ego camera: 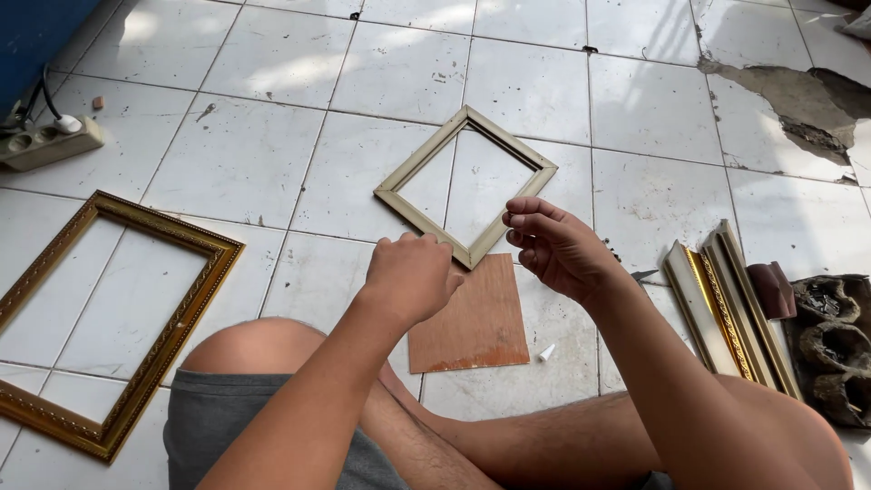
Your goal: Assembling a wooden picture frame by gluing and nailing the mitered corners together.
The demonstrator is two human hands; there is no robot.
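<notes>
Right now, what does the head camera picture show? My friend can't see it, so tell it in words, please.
A person sitting on a white tiled floor holds both hands up, the left hand closed and the right hand loosely curled, just above a small pale picture frame and a brown board. A big gold frame lies to the left, frame strips to the right.

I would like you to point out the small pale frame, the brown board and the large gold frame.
small pale frame (426, 165): head view, upper-left rail.
brown board (481, 327): head view, middle of its face.
large gold frame (186, 308): head view, right rail.
</notes>
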